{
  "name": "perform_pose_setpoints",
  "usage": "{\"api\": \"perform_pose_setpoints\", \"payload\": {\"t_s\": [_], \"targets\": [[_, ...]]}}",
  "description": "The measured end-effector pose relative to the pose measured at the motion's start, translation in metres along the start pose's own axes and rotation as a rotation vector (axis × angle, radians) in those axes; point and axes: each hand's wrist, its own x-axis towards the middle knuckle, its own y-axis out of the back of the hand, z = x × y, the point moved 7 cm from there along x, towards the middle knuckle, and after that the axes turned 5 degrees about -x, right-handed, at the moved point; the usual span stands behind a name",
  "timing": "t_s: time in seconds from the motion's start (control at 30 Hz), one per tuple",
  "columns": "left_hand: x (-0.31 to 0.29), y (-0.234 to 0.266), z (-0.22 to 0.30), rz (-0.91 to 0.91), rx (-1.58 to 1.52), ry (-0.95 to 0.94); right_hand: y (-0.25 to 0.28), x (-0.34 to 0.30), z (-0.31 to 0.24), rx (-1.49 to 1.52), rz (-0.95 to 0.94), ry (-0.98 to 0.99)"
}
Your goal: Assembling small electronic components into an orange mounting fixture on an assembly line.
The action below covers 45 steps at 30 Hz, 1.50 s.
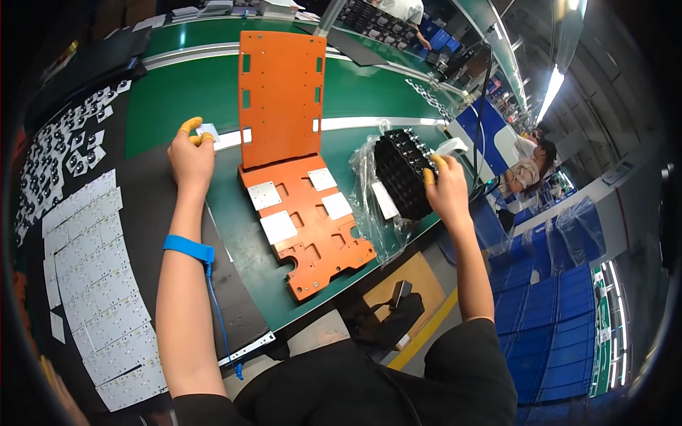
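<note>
My left hand (192, 162), with yellow finger cots on its fingertips, pinches a small white square circuit board (207, 130) left of the orange fixture. The fixture's base (316, 273) lies on the green bench, and its slotted lid (283, 99) stands raised at the back. Several white square plates (278, 227) sit on the base. My right hand (449, 192), also in yellow finger cots, is closed at the right edge of a black compartment tray (401, 174) of small shiny parts. Whatever is between those fingers is too small to make out.
Clear plastic wrap (366, 188) surrounds the tray. At left lie sheets of white boards (99, 284) and many small boards with black parts (67, 142). A blue wrist strap (188, 248) trails its cord by my left forearm. Blue bins (547, 319) stand right; other people work beyond.
</note>
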Motion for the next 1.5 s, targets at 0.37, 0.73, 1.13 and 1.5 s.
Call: {"api": "perform_pose_setpoints", "payload": {"t_s": [0.37,0.73,1.13,1.5], "targets": [[0.002,0.005,-0.010,0.065,0.005,-0.014,-0.007,-0.008,0.027,0.068,-0.069,-0.015],[0.000,0.001,-0.007,0.027,0.007,0.025,-0.013,-0.002,0.039,0.087,-0.174,-0.063],[-0.002,0.018,0.045,0.283,-0.267,-0.194,0.026,0.010,-0.015,0.273,-0.050,-0.091],[-0.061,-0.079,0.079,-0.528,-0.613,-0.044,-0.028,0.047,-0.158,1.445,-0.091,0.147]]}}
